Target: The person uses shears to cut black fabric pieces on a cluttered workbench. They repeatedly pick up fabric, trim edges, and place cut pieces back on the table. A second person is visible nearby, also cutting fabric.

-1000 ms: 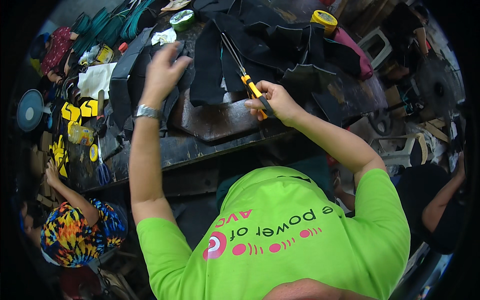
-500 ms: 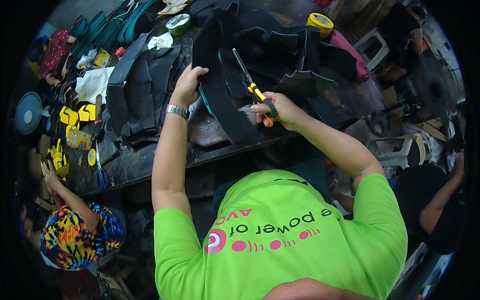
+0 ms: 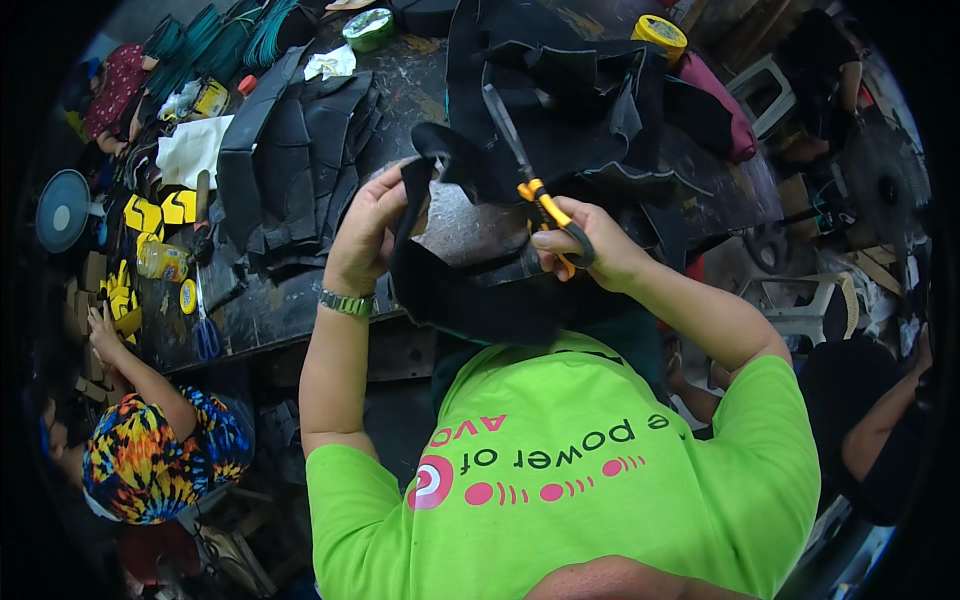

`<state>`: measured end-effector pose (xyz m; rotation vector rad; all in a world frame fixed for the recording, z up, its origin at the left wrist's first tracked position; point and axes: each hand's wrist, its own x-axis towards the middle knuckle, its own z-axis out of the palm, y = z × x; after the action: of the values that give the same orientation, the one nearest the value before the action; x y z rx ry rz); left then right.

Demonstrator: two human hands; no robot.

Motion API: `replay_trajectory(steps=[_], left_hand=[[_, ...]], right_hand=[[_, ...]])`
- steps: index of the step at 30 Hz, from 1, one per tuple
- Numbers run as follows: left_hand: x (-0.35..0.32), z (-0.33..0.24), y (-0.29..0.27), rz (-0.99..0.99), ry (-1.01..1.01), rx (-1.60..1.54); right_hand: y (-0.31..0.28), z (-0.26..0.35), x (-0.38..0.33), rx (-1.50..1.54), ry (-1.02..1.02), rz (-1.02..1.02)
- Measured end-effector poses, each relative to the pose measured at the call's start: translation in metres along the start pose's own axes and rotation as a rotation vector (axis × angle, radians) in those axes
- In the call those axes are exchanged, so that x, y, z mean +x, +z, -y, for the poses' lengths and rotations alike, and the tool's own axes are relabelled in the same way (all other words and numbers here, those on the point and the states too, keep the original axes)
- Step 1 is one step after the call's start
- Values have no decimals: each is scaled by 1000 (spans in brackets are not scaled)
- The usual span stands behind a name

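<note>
Gripping a black foam piece [image 3: 440, 270] with the left hand [image 3: 372, 225], fingers clamped on its upper edge, the person is holding it lifted just above the table [image 3: 290, 300]. The right hand [image 3: 585, 245] is closed through the orange-handled scissors [image 3: 535, 180], blades meeting the piece's top; the cut is looking barely begun. Stacked black pieces [image 3: 290, 170] are lying left; a dark heap [image 3: 590, 110] is crowding behind.

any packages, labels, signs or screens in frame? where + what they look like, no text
Round tin: top of the bench, green with a pale printed lid.
Round container: top right of the bench, yellow lid.
Small bottle: left bench edge, lying down, clear with a yellow label.
Small round tin: just below the bottle, yellow and blue.
No signs or screens visible.
</note>
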<state>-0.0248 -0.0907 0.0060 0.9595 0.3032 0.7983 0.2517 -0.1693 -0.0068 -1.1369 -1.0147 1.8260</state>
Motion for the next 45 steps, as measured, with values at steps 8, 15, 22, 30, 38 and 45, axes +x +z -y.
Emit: replay_trajectory(steps=[8,15,22,30,38,45], left_hand=[[-15,-27,56,-132,-88,338],[-2,-26,69,57,-162,222],[17,7,103,44,-145,683],[20,25,112,-24,-210,564],[14,24,110,30,-199,738],[7,26,109,-39,-199,540]], right_hand=[[-15,0,-53,57,-15,503],[-34,-8,-72,-64,44,284],[-16,10,-80,-144,-336,-109],[-8,20,-78,-589,-545,-85],[-3,18,-72,-596,-713,-139],[-3,25,-70,-598,-649,-132]])
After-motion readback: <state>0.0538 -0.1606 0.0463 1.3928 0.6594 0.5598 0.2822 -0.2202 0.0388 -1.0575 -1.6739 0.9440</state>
